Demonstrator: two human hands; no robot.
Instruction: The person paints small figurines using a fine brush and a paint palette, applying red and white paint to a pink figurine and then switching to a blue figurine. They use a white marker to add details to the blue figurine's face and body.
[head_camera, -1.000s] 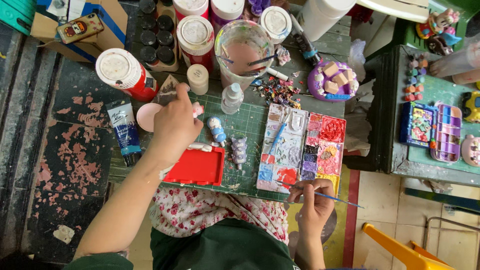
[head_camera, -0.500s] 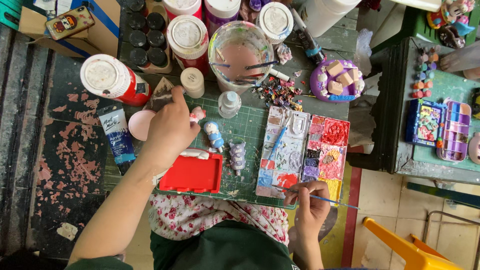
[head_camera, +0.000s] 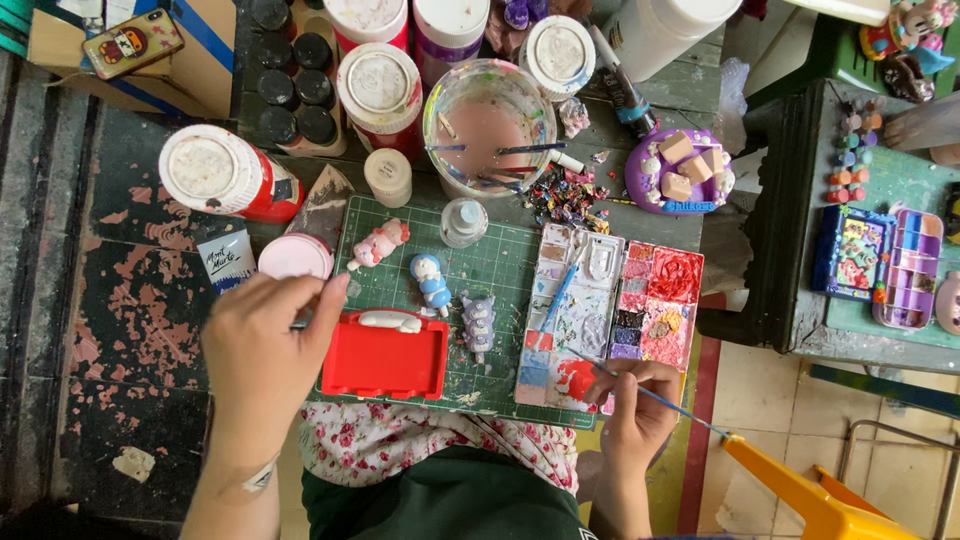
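Since the earlier frame, left hand (head_camera: 262, 345) had dropped back from up by the small figures to lower left of the cutting mat (head_camera: 500, 265), just beside the red tray (head_camera: 385, 360). Right hand (head_camera: 632, 412) had barely shifted, at the palette's lower edge.

Head view, counts: 3 small figures on the mat, i.e. 1 pink figure (head_camera: 378, 243), 1 blue-white figure (head_camera: 433, 281), 1 grey figure (head_camera: 478, 322). 1 white piece lay on the tray's top edge. 1 paint palette (head_camera: 610, 310), rectangular w/ many wells, smeared red, pink, blue. 1 clear round water cup (head_camera: 489, 125) w/ pinkish water, brushes across it. 1 pink lid (head_camera: 295, 257) near the left hand. Several white-capped paint jars stood at the back of the worn, flaking dark desk (head_camera: 120, 330).

Left hand: palm down, wrist bent, fingers (head_camera: 325, 300) curled in, tips pinched at something thin; couldn't tell what. Right hand: fingers closed in a pen grip on a thin brush (head_camera: 650, 393), tip on red paint at the palette's lower corner, handle angled out to the right.
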